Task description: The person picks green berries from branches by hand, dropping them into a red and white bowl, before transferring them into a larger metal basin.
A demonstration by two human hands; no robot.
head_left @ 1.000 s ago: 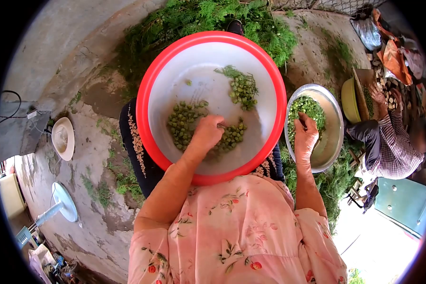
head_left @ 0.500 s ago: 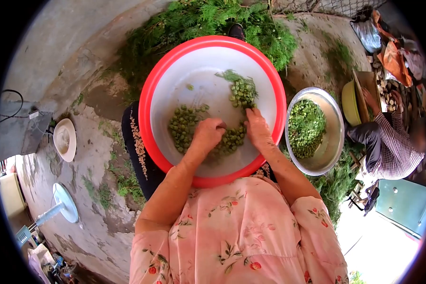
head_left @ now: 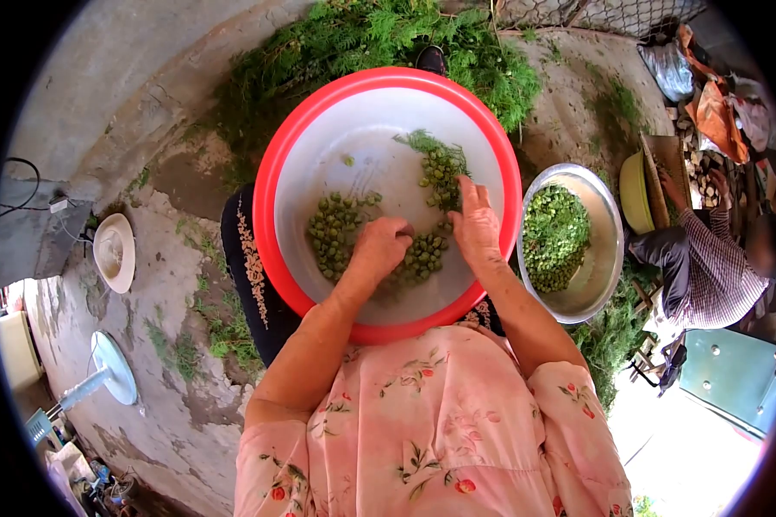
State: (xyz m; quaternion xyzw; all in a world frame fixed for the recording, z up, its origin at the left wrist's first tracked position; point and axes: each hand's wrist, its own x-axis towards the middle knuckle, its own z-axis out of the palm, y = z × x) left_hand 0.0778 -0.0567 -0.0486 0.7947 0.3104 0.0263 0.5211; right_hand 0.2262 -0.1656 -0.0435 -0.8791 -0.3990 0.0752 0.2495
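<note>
A large white basin with a red rim (head_left: 267,215) rests across my lap. Inside it, small round green cones (head_left: 332,228) lie in loose heaps, with a few feathery green sprigs (head_left: 420,140) at the upper right heap. My left hand (head_left: 379,246) is over the middle of the basin between two heaps, its fingers curled together; whatever they hold is hidden. At the right-hand heap, my right hand (head_left: 478,226) has its thumb apart from its extended fingers, and the fingertips touch the edge of the cones.
A metal bowl (head_left: 608,250) of green cones stands right of the basin. Cut green branches (head_left: 353,43) lie beyond it. At right, another person (head_left: 716,267) sits by a yellow-green basin (head_left: 635,194). A straw hat (head_left: 115,252) and a light-blue fan (head_left: 115,368) are at left.
My right hand has shifted slightly up and right, and its thumb and fingers have spread apart. My left hand stays almost where it was.
</note>
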